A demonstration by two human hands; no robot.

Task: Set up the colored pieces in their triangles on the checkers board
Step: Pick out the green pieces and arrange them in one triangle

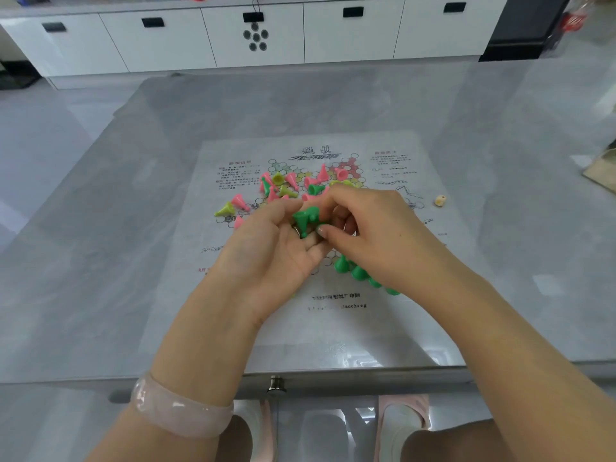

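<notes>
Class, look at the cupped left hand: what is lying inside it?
Green pieces lie in the left hand, and the right hand pinches at them. Their number is unclear, because fingers cover some.

A grey table (100, 228) stands on glossy grey floor (550, 105) (white drawer cabinet (353, 38) behind).

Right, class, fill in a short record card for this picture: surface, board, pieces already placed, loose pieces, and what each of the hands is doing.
surface: grey glossy table
board: white printed paper checkers sheet
placed: row of green plastic cone pieces standing near the sheet's near side
loose: pink, yellow-green and green cone pieces tipped over mid-board
left hand: palm up, cradling green pieces
right hand: fingers curled, picking at those pieces
extra: small beige die on the sheet's right
</notes>
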